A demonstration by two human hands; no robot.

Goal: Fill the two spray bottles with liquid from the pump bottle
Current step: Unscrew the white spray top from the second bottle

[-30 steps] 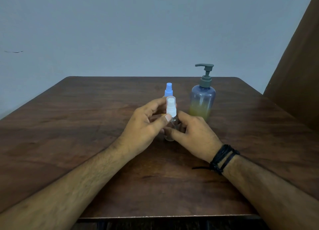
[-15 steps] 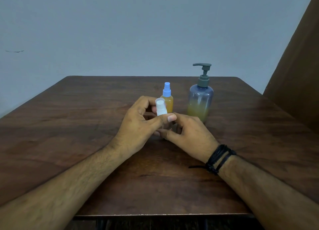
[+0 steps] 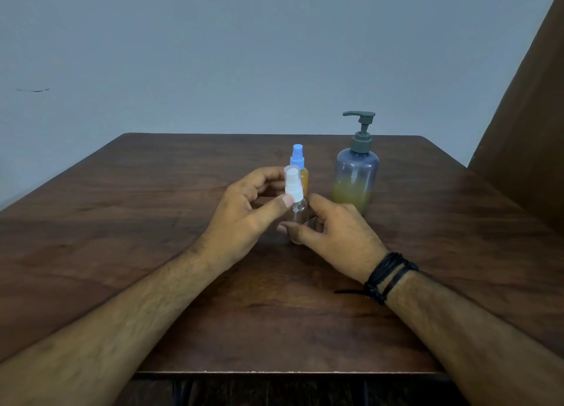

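A small clear spray bottle with a white spray cap stands on the table's middle. My left hand pinches the white cap between thumb and fingers. My right hand holds the clear body low down. Behind them stands a second spray bottle with a blue cap and orange-yellow liquid inside. To the right is the bluish pump bottle with a grey pump head and yellow liquid in its lower part.
The dark wooden table ends at a near edge by my forearms. A brown panel rises at the right. A plain grey wall is behind.
The white cap, tilted left half a second ago, now stands upright on the clear bottle. The bottle body shows more between my hands. Both hands kept their grip.
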